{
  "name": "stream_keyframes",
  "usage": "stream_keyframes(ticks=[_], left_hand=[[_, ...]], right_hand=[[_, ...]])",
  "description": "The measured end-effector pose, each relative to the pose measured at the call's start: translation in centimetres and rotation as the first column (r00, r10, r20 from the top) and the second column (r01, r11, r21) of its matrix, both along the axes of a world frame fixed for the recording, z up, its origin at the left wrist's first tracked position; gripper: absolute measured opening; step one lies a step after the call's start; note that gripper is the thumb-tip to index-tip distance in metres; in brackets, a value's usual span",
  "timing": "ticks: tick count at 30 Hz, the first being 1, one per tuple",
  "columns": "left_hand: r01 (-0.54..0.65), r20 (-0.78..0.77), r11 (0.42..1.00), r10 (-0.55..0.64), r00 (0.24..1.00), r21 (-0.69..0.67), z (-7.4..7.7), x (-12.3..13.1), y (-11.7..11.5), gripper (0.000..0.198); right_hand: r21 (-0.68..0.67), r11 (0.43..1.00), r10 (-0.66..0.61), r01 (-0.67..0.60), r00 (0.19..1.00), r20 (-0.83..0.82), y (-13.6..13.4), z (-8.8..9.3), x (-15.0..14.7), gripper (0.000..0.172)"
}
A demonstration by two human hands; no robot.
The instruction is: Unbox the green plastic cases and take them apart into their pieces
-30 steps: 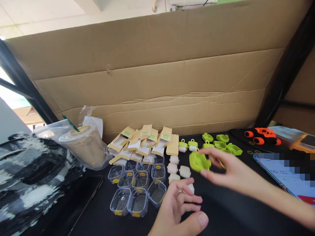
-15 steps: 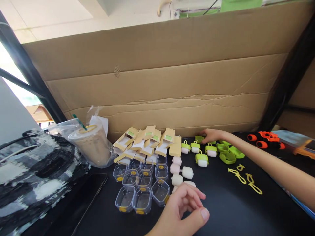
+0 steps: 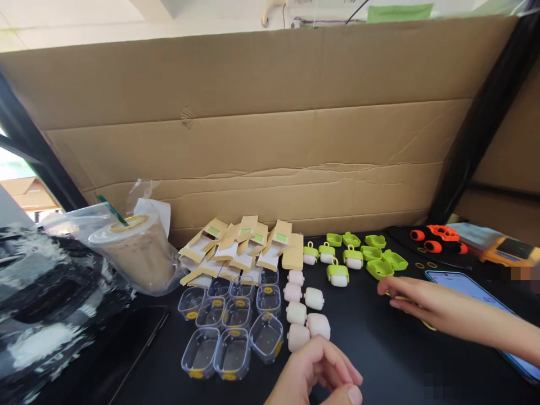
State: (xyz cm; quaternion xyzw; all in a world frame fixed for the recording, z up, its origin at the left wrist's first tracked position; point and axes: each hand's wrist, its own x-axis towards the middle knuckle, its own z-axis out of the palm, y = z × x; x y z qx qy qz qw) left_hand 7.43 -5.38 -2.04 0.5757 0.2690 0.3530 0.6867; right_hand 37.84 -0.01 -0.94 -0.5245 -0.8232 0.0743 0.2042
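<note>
My left hand (image 3: 316,371) hovers at the lower middle with curled fingers and a gap to the thumb. Nothing is in it. Just above it lie several small pale barrel-shaped pieces (image 3: 318,325). My right hand (image 3: 417,301) is low over the table at the right. Its thumb and fingertips are around a thin yellow-green strap (image 3: 395,295), mostly covered by the hand. Behind it sit several empty green shells (image 3: 380,269). Left of those, white pieces fitted with green looped covers (image 3: 338,274) stand in a group.
Clear plastic cups (image 3: 232,354) stand in rows beside small kraft boxes (image 3: 274,244). A bagged iced drink (image 3: 133,253) and a dark phone (image 3: 139,349) are at left. A lit phone (image 3: 464,287) and an orange toy car (image 3: 441,236) are at right. Cardboard (image 3: 253,140) walls the back.
My right hand has come back from the green shells at the rear to the yellow-green straps nearer me. My left hand has lowered slightly. The view has turned a little to the right.
</note>
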Motion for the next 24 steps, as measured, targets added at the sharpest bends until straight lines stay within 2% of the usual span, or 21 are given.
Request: stream_keyframes(ticks=[5, 10, 15, 19, 22, 24], left_hand=[[0.077, -0.023, 0.997, -0.077, 0.997, 0.017, 0.3, -0.2, -0.2, 0.032], [0.063, -0.072, 0.998, -0.061, 0.996, 0.027, 1.0, -0.1, -0.2, 0.038], [0.075, -0.089, 0.997, -0.075, 0.993, 0.004, 1.1, 0.2, -0.3, 0.045], [0.043, -0.068, 0.999, -0.045, 0.997, -0.024, 0.6, 0.1, -0.5, 0.043], [0.023, -0.092, 0.999, -0.027, 0.995, -0.041, 0.5, 0.1, -0.6, 0.043], [0.02, -0.075, 0.995, -0.027, 0.997, -0.1, 0.6, 0.2, -0.5, 0.044]], right_hand=[[0.041, 0.995, 0.086, -0.092, 0.988, 0.128, -1.2, -0.9, -0.3, 0.025], [0.122, 0.989, 0.063, -0.078, 0.99, 0.123, 0.1, 0.3, -1.0, 0.024], [0.153, 0.988, 0.024, -0.031, 0.999, 0.048, 2.3, 1.5, -4.4, 0.027], [0.177, 0.984, -0.028, 0.022, 0.999, 0.033, 3.6, 0.8, -7.2, 0.029], [0.176, 0.984, -0.039, 0.036, 0.999, 0.014, 3.7, -0.1, -8.0, 0.028], [0.189, 0.981, -0.049, 0.052, 0.999, -0.024, 3.2, -0.3, -7.9, 0.025]])
